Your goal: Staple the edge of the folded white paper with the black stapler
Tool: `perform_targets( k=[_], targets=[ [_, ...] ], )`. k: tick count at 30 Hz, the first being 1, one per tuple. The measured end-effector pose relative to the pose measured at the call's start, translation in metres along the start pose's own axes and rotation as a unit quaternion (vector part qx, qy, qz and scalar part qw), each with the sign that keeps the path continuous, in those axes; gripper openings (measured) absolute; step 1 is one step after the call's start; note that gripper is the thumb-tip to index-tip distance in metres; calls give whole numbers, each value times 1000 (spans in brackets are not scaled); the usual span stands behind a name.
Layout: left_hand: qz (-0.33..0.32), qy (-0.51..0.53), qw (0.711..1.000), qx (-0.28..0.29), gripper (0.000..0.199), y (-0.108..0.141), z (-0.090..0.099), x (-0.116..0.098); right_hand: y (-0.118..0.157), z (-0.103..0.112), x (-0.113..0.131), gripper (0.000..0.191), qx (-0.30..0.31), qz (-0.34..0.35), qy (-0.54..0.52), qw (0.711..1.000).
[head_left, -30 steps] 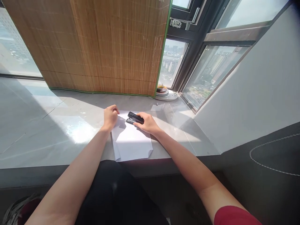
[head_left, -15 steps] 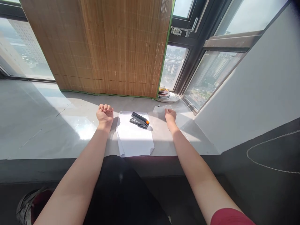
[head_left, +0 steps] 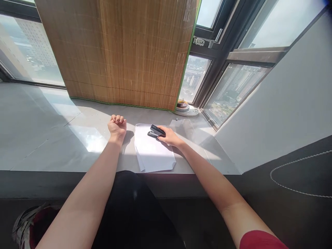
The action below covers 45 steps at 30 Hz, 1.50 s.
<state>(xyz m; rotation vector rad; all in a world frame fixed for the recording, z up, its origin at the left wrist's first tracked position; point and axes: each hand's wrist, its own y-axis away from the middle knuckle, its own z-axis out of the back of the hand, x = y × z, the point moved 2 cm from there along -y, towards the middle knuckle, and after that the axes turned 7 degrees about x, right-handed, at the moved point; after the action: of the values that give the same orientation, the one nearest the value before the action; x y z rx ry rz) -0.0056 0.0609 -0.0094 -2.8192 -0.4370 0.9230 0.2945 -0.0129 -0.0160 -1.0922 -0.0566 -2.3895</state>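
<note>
A black stapler [head_left: 155, 131] lies over the upper part of a small stack of white paper sheets [head_left: 154, 157]. My right hand [head_left: 169, 136] has come in from the right and grips the stapler's rear end, thumb on the near side and fingers on the far side; its orange part is now covered. To the left of the paper, my left hand [head_left: 117, 126] rests on the sill, palm up, with its fingers curled into a loose fist. Whether anything is inside that fist cannot be made out. The sheets' lower corners curl up a little.
A light grey window sill [head_left: 52, 152] carries everything. A bamboo blind [head_left: 124, 55] hangs at its back edge. Stacked plates [head_left: 187, 110] stand in the far right corner by the windows. A clear flat sheet [head_left: 183, 126] lies right of the paper. A beaded cord [head_left: 285, 164] hangs far right.
My right hand has moved left from the clear sheet to the stapler and closed round its rear end. My left hand stays curled in place. The view has shifted slightly.
</note>
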Motion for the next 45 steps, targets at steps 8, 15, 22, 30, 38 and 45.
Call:
perform_targets(
  k=[8, 15, 22, 30, 38, 45],
  targets=[
    [27, 50, 998, 6, 45, -1, 1, 6, 66, 56, -54, 54, -67, -83, 14, 994],
    [31, 42, 999, 5, 43, -1, 2, 5, 75, 87, -67, 36, -141, -89, -53, 985],
    [31, 38, 999, 10, 43, 0, 1, 5, 118, 147, -143, 50, -352, -261, 46, 898],
    [35, 44, 998, 5, 38, 0, -2, 5, 112, 142, -143, 51, -287, -276, 169, 902],
    [44, 53, 998, 10, 41, 1, -3, 5, 46, 125, -126, 32, -210, -171, 243, 932],
    [62, 84, 990, 99, 53, 8, -8, 2, -28, 92, -127, 41, -83, -138, 271, 949]
  ],
)
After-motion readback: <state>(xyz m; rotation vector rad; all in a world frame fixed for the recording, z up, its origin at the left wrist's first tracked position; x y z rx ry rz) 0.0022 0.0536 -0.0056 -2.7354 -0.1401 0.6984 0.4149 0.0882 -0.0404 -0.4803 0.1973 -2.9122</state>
